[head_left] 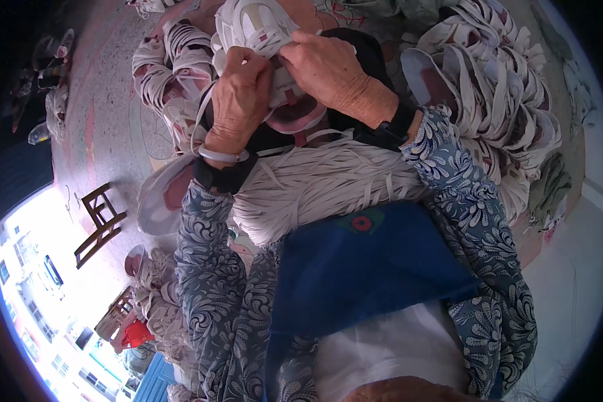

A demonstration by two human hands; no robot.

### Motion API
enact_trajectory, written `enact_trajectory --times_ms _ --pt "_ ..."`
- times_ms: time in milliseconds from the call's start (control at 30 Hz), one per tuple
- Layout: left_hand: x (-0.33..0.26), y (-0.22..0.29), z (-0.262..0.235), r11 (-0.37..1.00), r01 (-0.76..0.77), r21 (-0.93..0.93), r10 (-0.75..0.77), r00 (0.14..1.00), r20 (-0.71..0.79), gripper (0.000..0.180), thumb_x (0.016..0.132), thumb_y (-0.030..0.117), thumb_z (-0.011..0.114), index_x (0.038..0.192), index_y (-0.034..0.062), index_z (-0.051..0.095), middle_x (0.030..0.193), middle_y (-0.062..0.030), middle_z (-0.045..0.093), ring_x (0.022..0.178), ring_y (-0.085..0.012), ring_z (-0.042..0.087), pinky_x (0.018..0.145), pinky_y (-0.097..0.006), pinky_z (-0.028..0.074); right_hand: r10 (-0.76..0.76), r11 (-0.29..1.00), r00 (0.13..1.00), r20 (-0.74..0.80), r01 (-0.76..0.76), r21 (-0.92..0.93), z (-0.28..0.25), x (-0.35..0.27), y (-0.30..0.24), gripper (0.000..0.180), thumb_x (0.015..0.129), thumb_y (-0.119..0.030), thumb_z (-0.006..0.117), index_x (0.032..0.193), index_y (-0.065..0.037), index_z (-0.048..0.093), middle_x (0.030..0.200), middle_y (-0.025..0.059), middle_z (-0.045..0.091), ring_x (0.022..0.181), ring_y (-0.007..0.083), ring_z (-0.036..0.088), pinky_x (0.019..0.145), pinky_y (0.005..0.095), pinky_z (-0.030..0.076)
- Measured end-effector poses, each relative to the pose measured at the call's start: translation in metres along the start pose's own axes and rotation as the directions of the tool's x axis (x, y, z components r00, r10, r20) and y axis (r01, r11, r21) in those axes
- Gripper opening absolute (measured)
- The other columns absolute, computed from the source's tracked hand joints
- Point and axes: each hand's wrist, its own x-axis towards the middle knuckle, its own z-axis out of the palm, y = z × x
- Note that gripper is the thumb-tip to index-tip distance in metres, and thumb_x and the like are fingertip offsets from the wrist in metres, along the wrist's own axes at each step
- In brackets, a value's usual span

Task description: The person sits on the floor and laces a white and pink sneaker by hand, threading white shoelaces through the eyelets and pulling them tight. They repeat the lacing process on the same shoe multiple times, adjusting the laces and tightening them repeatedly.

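You have one white and pale-pink sports shoe [258, 27] held up in front of you, just beyond your knees, its pinkish insole and tongue turned toward you. Your left hand [240, 100] is closed on the near left side of the shoe, fingers curled in a pinch over a flat white lace [201, 110] that runs down past your wrist. Your right hand [328, 70] lies across the top, fingertips pressed down on the tongue area; it is closed on the shoe, gripping it rather than lying flat.

To do this well, as I judge it, keep your right hand steadying the shoe so the eyelets stay facing you, and let your left hand draw the lace flat, without twists, with even tension.

Below your wrists one thick bundle of flat white laces [315, 184] rests across your lap on one dark blue cloth [362, 268]; the strands are far too many to count. You wear one pale bangle [221, 155] on the left wrist and a dark band on each wrist, two in all.

Farther out, one heap of matching white shoes [496, 87] lies to your right and a smaller heap [171, 63] to your left on the floor; the individual shoes overlap too much for a sure count. One small wooden chair [99, 221] stands at the left.
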Motion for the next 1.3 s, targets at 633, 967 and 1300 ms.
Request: enact_trajectory --times_ms 633,967,1300 --pt "-0.003 -0.011 0.007 0.948 0.242 -0.208 -0.258 0.965 -0.050 0.014 0.080 0.016 0.066 0.089 0.0054 0.068 0.093 -0.0147 0.058 0.079 -0.0286 0.063 0.070 -0.038 0.050 -0.168 0.966 0.985 0.046 0.174 -0.191 0.000 0.009 -0.008 0.011 0.072 -0.015 0.066 0.073 -0.004 0.066 0.079 0.0114 0.062 0.067 0.0259 0.068 0.053 0.0376 0.054" --pt "-0.007 0.016 0.001 0.999 0.036 -0.016 -0.039 0.977 -0.211 0.015 0.079 0.015 0.067 0.092 0.0082 0.068 0.087 -0.0107 0.058 0.076 -0.0281 0.061 0.067 -0.038 0.049 -0.299 0.950 0.949 -0.101 0.286 -0.123 -0.025 0.016 0.000 0.011 0.074 -0.012 0.066 0.079 -0.006 0.058 0.079 0.0052 0.057 0.073 0.0252 0.064 0.057 0.0376 0.052" --pt "-0.015 0.099 -0.013 0.634 -0.147 -0.759 0.273 0.961 0.042 0.016 0.080 -0.004 0.062 0.094 0.0045 0.062 0.102 -0.0070 0.056 0.096 -0.0208 0.055 0.083 -0.033 0.046 0.121 0.546 0.866 0.485 -0.466 0.696 -0.102 -0.004 0.035 0.028 0.093 -0.011 0.041 0.111 -0.002 0.060 0.080 -0.0033 0.053 0.062 0.0025 0.040 0.057 0.0171 0.035"
